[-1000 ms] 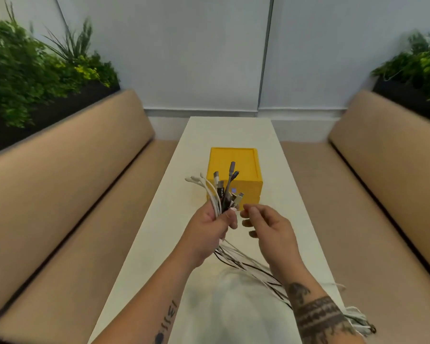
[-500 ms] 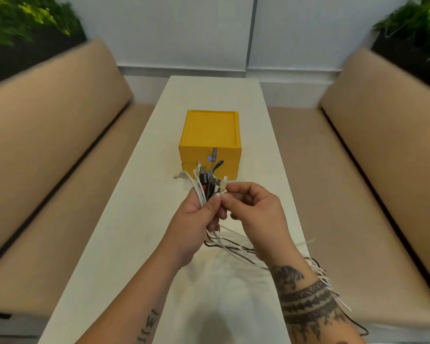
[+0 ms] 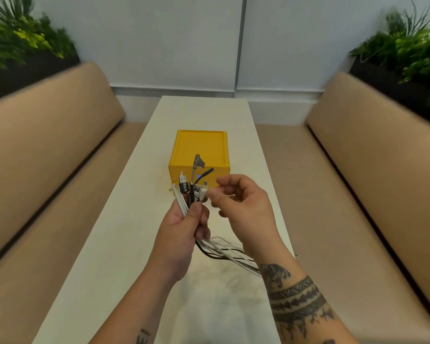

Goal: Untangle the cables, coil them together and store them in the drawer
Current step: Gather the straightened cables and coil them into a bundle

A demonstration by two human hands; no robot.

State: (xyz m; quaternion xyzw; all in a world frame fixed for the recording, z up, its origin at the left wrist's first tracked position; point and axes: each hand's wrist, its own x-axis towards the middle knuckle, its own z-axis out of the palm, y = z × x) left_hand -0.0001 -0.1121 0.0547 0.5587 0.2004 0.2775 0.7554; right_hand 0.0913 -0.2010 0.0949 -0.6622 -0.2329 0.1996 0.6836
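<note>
A: Where are the cables (image 3: 193, 192)?
B: The left hand (image 3: 181, 227) grips them in a bundle, plugs up, above the worktop (image 3: 110, 244), tails running toward its right edge
A: The right hand (image 3: 243, 209)?
B: Fingers (image 3: 228, 181) curled beside the plugs; whether they pinch, I cannot tell

Yellow box (image 3: 200, 150); white, black and grey cables (image 3: 193, 192); white table (image 3: 124, 244); tan benches (image 3: 48, 170); green plants (image 3: 407, 45); black banded tattoo (image 3: 295, 301) at 5 o'clock.

Long white rectangular tabletop (image 3: 124, 244) running 6 to 12 o'clock. Tan padded bench (image 3: 48, 170) at 9 o'clock, matching tan bench (image 3: 370, 170) at 3. Leafy green plants (image 3: 23, 40) at 10, more green foliage (image 3: 407, 43) at 2. Pale panelled wall (image 3: 171, 40) at 12.
</note>
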